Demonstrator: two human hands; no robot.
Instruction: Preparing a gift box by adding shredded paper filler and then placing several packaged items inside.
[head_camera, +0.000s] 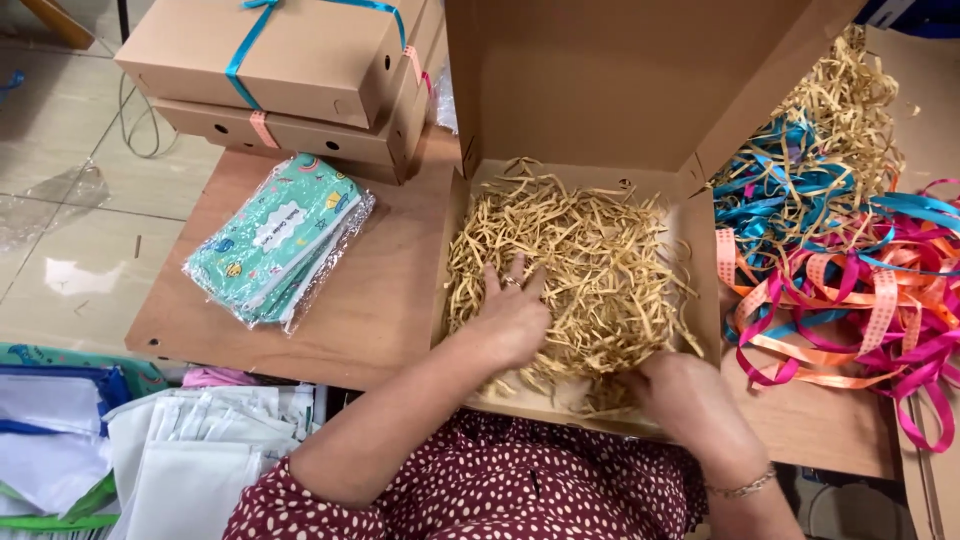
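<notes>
**Open box of paper shred, both hands in the fill**

1. Desk (370, 300): I log a brown wooden top carrying everything below; tiled floor shows beyond its left edge.

2. Open cardboard box (705, 300): stands mid-desk, lid raised upright at the far side. Its long axis runs left to right across my view, near wall just in front of the person's body.

3. Stacked closed boxes (320, 60): two at the far left, the upper tied with blue ribbon, the lower with pink; well apart from both hands.

4. Ribbon heap (850, 270): blue, pink and orange strands tangled right of the open box, with loose shred lying over its far part.

5. Paper shred (590, 250): tan strips covering the box floor, thickest at centre and right; bare cardboard shows at the near edge.

6. Wrapped green pouches (275, 240): a clear-bagged bundle lying left of the open box, apart from it.

7. Left hand (512, 312): grip flat and spread, palm down on the shred left of centre, pressing rather than clasping; a ring shows.

8. Right hand (680, 392): at the near right corner, fingers curled down into the shred; I cannot tell whether that grip closes on a tuft. The bulk of the shred lies forward and between the hands, nearer the left
</notes>
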